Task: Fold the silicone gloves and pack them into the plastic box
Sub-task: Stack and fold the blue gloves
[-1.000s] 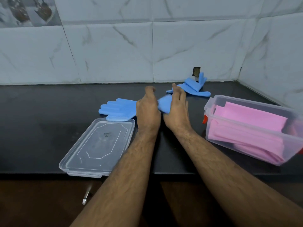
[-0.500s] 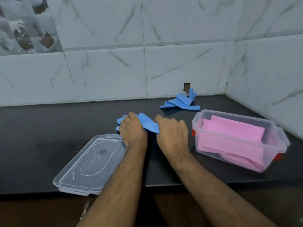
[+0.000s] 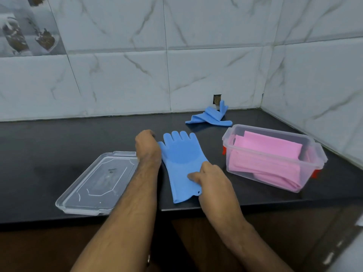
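Observation:
A blue silicone glove lies flat on the black counter, fingers pointing toward the wall, cuff near the front edge. My right hand rests on its cuff end, fingers pinching the right edge. My left hand sits curled at the glove's left side, touching the thumb edge. A second blue glove lies crumpled by the back wall. The clear plastic box with red clips stands to the right, holding folded pink gloves.
The box's clear lid lies flat on the counter to the left of my left arm. The counter's front edge runs just below the glove's cuff. Tiled walls close off the back and right.
The blue glove was bunched between both hands; now it lies spread flat, turned lengthwise. My right hand has moved down to the cuff, the left has shifted to the glove's left side.

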The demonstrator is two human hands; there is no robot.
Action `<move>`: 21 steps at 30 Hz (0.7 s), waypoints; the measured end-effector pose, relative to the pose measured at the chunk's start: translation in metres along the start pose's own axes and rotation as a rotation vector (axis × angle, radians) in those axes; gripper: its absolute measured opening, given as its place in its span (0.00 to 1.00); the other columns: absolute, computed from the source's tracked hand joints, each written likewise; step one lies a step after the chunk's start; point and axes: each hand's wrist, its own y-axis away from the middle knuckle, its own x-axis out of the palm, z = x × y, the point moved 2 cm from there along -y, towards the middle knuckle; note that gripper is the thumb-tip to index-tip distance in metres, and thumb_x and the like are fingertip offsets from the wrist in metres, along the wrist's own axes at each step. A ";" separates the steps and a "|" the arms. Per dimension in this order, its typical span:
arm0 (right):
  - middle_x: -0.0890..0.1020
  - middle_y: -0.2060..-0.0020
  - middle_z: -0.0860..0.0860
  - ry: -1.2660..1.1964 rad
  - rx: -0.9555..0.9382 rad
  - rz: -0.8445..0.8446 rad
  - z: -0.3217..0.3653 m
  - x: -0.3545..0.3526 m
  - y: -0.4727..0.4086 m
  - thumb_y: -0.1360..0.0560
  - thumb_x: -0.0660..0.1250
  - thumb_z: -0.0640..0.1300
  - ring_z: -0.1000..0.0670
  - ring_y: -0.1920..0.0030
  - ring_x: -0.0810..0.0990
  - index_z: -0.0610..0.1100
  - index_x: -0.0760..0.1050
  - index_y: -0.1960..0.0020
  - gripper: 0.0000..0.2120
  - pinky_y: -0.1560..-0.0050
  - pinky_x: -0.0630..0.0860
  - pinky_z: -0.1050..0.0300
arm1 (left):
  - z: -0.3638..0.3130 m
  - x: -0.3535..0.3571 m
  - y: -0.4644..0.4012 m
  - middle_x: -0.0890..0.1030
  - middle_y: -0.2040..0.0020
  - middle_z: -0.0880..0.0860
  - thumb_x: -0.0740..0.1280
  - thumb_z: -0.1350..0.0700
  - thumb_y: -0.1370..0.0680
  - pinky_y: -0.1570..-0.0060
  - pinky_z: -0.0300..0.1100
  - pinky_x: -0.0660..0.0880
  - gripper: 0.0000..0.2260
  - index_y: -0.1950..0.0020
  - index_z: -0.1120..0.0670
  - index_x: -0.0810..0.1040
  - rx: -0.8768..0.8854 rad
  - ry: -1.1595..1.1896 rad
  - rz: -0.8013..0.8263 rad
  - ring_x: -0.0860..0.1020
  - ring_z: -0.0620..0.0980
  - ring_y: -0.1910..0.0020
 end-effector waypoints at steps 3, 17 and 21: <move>0.66 0.53 0.52 -0.087 0.101 0.021 -0.003 -0.005 0.011 0.19 0.64 0.43 0.52 0.53 0.67 0.45 0.75 0.39 0.09 0.56 0.65 0.58 | -0.005 0.002 0.006 0.75 0.55 0.53 0.60 0.66 0.25 0.59 0.44 0.69 0.09 0.56 0.52 0.73 0.036 -0.016 0.030 0.70 0.56 0.58; 0.75 0.38 0.57 0.152 -0.250 0.090 0.027 -0.023 0.044 0.21 0.38 0.70 0.54 0.35 0.70 0.52 0.78 0.36 0.37 0.34 0.59 0.51 | -0.012 0.016 0.006 0.75 0.65 0.53 0.63 0.47 0.17 0.61 0.46 0.69 0.21 0.67 0.53 0.65 0.332 -0.273 0.112 0.75 0.60 0.61; 0.72 0.67 0.53 -0.214 -0.087 -0.112 0.032 -0.032 0.015 0.19 0.43 0.70 0.54 0.68 0.71 0.47 0.68 0.67 0.33 0.66 0.64 0.58 | -0.020 0.015 0.004 0.77 0.63 0.57 0.61 0.50 0.16 0.60 0.47 0.66 0.20 0.66 0.54 0.64 0.474 -0.283 0.033 0.74 0.62 0.61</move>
